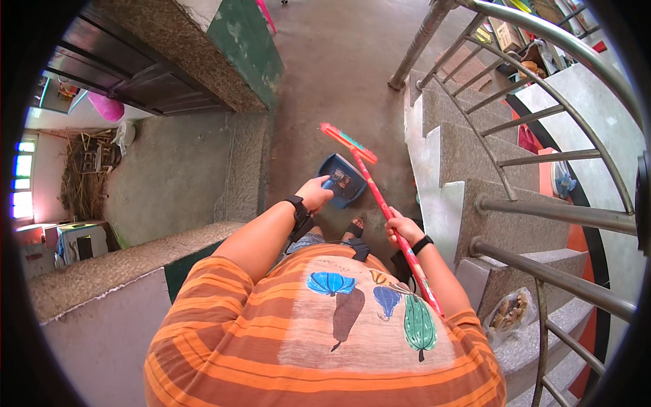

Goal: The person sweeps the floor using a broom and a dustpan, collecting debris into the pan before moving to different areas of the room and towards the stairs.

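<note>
My left hand [315, 194] is closed round the handle of a blue dustpan [335, 167]. Some dark and pale debris [342, 180] lies in the pan. My right hand [403, 228] grips the red patterned handle of a broom [375, 184], which slants from beside my right forearm up and away to the left. The broom's red head with green bristles [352, 142] is just beyond the dustpan, crossing above its far right side. Whether the bristles touch the floor, I cannot tell.
Stone steps [468, 163] with a curved metal railing [542, 74] rise on the right. A clear plastic bag [510, 313] with brownish contents sits on one step. Left are a low wall [135, 264], a green-painted pillar [245, 51] and a dark door [129, 61]. Concrete floor [332, 61] stretches ahead.
</note>
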`<state>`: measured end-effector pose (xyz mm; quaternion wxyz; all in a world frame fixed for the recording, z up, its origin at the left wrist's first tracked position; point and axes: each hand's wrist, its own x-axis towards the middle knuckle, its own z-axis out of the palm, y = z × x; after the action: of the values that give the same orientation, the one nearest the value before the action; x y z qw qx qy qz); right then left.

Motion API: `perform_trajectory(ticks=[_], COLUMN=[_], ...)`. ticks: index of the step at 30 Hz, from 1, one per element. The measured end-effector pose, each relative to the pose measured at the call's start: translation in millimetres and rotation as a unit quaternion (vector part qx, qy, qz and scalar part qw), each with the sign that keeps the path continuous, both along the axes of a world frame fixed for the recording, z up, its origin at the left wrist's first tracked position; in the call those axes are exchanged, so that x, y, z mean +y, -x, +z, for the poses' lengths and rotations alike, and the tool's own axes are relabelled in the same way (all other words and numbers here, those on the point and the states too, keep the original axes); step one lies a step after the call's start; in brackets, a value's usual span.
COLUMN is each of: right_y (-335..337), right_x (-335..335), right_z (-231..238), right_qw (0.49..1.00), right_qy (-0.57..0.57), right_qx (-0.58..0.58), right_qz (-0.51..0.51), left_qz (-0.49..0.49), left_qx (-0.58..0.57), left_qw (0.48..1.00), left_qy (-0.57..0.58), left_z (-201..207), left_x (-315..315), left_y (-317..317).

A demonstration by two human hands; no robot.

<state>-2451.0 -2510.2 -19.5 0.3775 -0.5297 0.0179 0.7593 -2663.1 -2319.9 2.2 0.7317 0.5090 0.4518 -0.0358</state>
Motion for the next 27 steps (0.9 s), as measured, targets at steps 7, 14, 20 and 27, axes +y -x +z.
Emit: perform_trajectory(ticks=[7, 14, 20, 27], right_y=[22, 25, 26, 22], right_x=[22, 35, 65, 92], right_z=[13, 42, 10, 3], right_qw=[0.998, 0.997, 0.998, 0.975], right_qy=[0.011, 0.025, 0.032, 0.027], right_qx=[0.047, 0.05, -0.032, 0.211], right_qz=[0.032, 0.046, 0.033, 0.062], left_qz=[0.004, 0.035, 0.029, 0.018], left_qx=[0.015, 0.015, 0.004, -0.006], left_qw=[0.999, 0.999, 0.999, 0.999], left_qy=[-0.037, -0.034, -0.016, -0.034], left_z=[-4, -21, -9, -8], left_x=[-10, -5, 7, 9], left_y=[-5, 14, 7, 4])
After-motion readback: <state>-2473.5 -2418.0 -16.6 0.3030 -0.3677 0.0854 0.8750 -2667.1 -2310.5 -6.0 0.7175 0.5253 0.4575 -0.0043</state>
